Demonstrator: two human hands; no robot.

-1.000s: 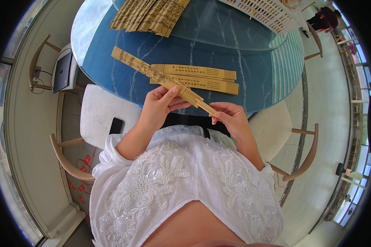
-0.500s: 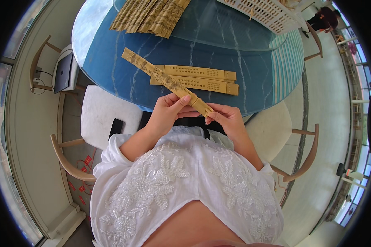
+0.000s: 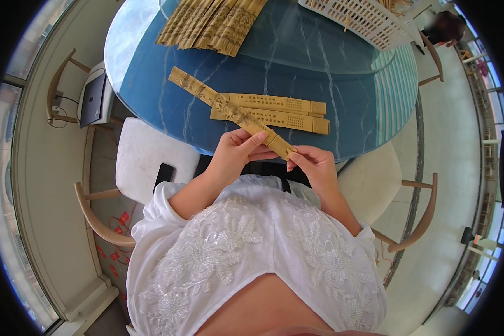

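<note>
A long, narrow gold-brown cardboard box [image 3: 241, 116] with a dark printed picture slants across my front, its lower end toward my right. Around its lower part my left hand [image 3: 238, 154] is closed, thumb on top and fingers underneath. The fingertips of my right hand [image 3: 313, 168] pinch the flap at its near end. Just beyond, on the blue table [image 3: 168, 115], lie two similar boxes, an upper one [image 3: 283, 103] and a lower one [image 3: 288, 120], side by side and partly covered by the held box. What is inside the held box is hidden.
A row of similar patterned boxes [image 3: 213, 25] lies at the table's far left. A white plastic basket [image 3: 364, 23] with thin sticks stands far right on a glass turntable [image 3: 285, 50]. A phone [image 3: 163, 173] rests on the left chair; a laptop [image 3: 93, 101] sits on another.
The whole view has shifted slightly, so things appear a little lower and to the right. Both hands keep their hold on the box, with the right fingertips still at its end.
</note>
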